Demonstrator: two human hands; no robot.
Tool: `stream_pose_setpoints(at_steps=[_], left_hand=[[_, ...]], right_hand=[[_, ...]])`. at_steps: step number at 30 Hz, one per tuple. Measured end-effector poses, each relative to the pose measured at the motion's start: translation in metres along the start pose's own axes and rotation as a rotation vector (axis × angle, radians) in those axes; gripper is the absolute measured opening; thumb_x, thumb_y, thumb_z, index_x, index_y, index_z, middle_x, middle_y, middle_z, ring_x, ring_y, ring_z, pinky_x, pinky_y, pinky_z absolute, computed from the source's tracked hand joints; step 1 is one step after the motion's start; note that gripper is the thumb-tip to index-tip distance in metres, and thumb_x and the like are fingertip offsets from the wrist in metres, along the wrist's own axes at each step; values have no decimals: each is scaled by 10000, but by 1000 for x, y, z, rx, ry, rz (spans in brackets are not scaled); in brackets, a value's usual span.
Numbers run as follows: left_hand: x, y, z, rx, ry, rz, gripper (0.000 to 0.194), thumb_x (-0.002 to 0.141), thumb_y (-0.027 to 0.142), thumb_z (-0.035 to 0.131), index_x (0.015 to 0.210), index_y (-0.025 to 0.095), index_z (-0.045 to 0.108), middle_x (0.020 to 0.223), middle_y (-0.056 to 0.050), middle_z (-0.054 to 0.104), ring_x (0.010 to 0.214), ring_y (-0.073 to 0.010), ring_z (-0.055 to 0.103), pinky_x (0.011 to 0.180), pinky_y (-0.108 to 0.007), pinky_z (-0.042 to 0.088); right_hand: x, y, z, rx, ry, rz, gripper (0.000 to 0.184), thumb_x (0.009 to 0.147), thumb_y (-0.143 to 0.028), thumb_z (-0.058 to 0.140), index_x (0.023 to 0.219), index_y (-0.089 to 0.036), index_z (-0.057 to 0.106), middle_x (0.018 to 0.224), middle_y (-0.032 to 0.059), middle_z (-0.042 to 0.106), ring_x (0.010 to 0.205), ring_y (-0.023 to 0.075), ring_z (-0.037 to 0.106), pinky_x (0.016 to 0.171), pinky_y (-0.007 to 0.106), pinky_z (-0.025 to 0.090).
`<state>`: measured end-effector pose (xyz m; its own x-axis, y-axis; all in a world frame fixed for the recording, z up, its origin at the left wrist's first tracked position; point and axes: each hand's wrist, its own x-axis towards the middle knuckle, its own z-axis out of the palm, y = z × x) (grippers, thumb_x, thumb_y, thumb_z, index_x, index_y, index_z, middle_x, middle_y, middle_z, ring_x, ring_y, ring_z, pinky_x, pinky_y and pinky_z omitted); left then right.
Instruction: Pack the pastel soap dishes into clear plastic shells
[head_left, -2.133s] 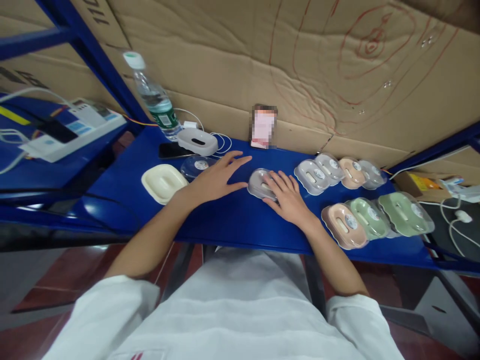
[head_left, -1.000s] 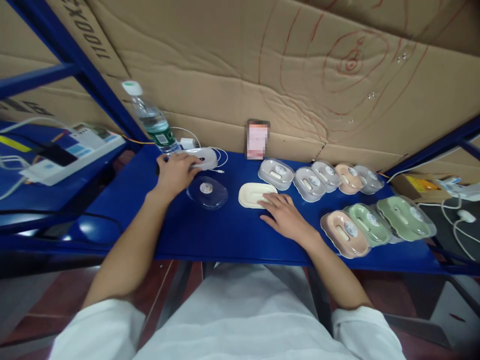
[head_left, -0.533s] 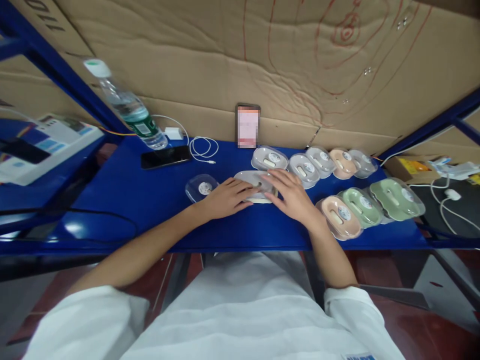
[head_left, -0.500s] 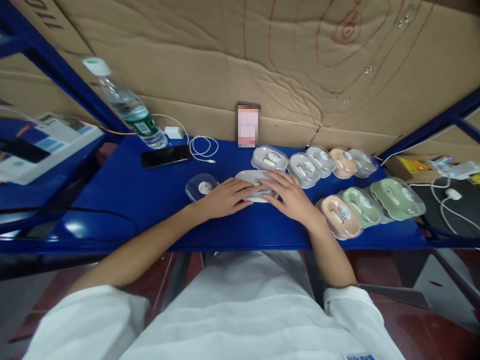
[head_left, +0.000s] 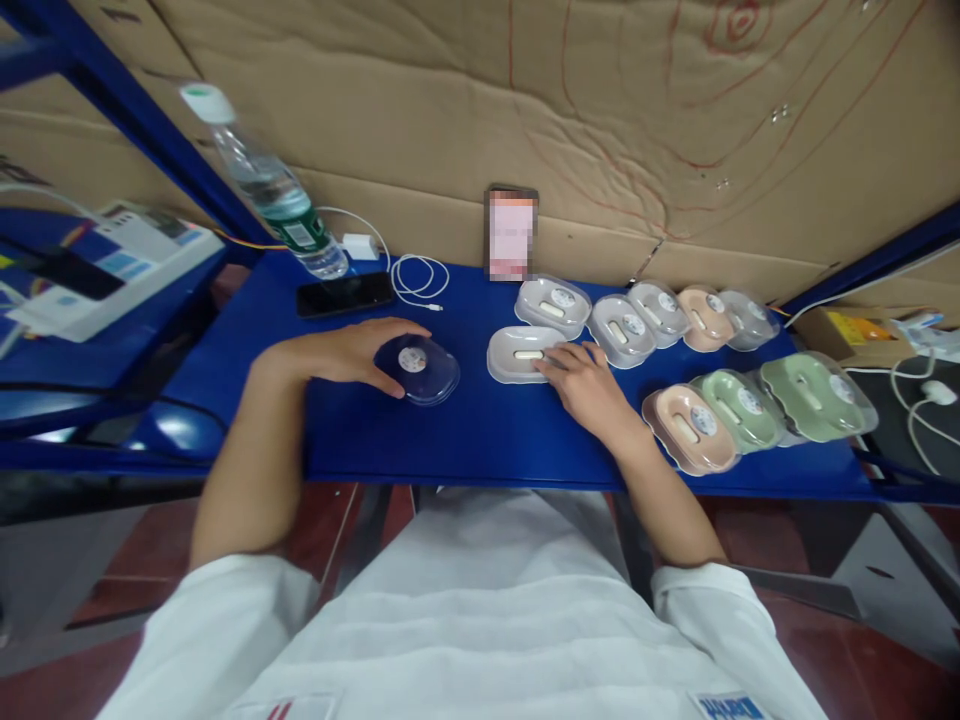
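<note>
Left of the middle, my left hand (head_left: pixel 352 352) curves round a clear plastic lid (head_left: pixel 431 375) with a round label, thumb on the near edge and fingers on the far edge. A grey soap dish (head_left: pixel 502 352) with a pale strip at its centre lies uncovered on the blue table. My right hand (head_left: pixel 589 385) has bent fingers over the right end of this dish, and the fingertips reach the strip. Just behind stands a grey dish under a clear, labelled lid (head_left: pixel 551 305).
More lidded dishes stand at the right: several in a back row (head_left: pixel 705 318), and peach (head_left: pixel 694 430) and green ones (head_left: pixel 817 400) in front. At the back left are a water bottle (head_left: pixel 289 215), a black phone (head_left: pixel 345 295) and a white cable (head_left: pixel 420 280). Another phone (head_left: pixel 511 235) leans on the cardboard wall.
My left hand has left the grey dish and moved left to the clear lid. My right hand has drawn back to the dish's right end, uncovering most of it. The view has shifted slightly.
</note>
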<state>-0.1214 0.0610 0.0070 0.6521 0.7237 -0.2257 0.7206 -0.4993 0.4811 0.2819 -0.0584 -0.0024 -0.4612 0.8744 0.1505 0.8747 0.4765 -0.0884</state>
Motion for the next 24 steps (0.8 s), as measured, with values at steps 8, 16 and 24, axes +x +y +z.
stream_pose_setpoints(at_steps=[8,16,24], left_hand=[[23,30,13,254,422,-251,651,1008,720,537,1356,187,670,1294,-140,761,1195,-354,725,1069,-472,550],[28,41,31,204,205,-15,800,992,756,545,1656,319,457,1688,-113,499,1563,-366,469,1273,-522,385],[34,62,44,339,310,-119,823,967,684,679,1671,336,433,1645,-148,541,1441,-439,580,1189,-588,453]], right_hand=[[1,-16,14,177,-11,-144,575,1098,-271,528,1653,-142,456,1664,219,501,1567,356,451,1266,582,418],[2,-18,14,201,-4,-211,441,1097,-286,569,1524,-182,604,1587,194,582,1515,338,523,1245,580,435],[3,-17,17,194,-5,-193,426,1122,-239,471,1520,-199,619,1563,166,623,1513,321,526,1237,551,437]])
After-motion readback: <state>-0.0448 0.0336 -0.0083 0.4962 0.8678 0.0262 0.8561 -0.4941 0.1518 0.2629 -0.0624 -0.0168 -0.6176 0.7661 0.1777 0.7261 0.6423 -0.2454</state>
